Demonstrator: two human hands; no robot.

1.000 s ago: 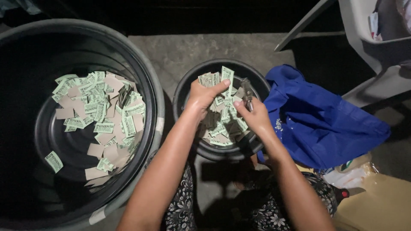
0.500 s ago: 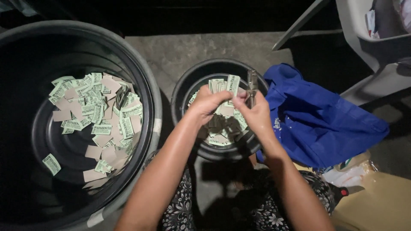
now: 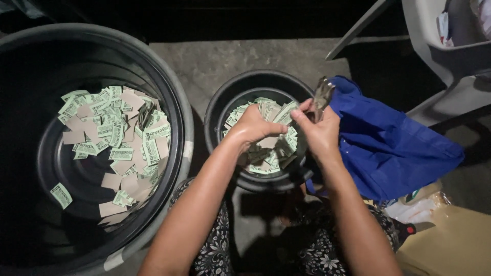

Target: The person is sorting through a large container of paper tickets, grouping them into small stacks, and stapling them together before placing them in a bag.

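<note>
Over the small black bucket [image 3: 221, 106], my left hand [image 3: 254, 125] grips a bunch of green-and-tan paper packets [image 3: 266, 108]. My right hand [image 3: 318, 129] pinches the same bunch at its right end and also holds a small metal tool [image 3: 322, 95] that points up. More packets [image 3: 270, 157] lie loose in the bucket under my hands. A large black tub [image 3: 180, 134] on the left holds a spread pile of flat packets [image 3: 118, 137].
A blue cloth bag [image 3: 388, 144] lies right of the small bucket. A grey plastic chair [image 3: 444, 56] stands at the upper right. A tan cardboard piece [image 3: 450, 242] and plastic wrapping [image 3: 415, 207] lie at the lower right. Concrete floor [image 3: 225, 60] shows between the containers.
My hands have lifted from inside the small bucket and drawn together. The right hand now holds the metal tool upright above the bucket's rim.
</note>
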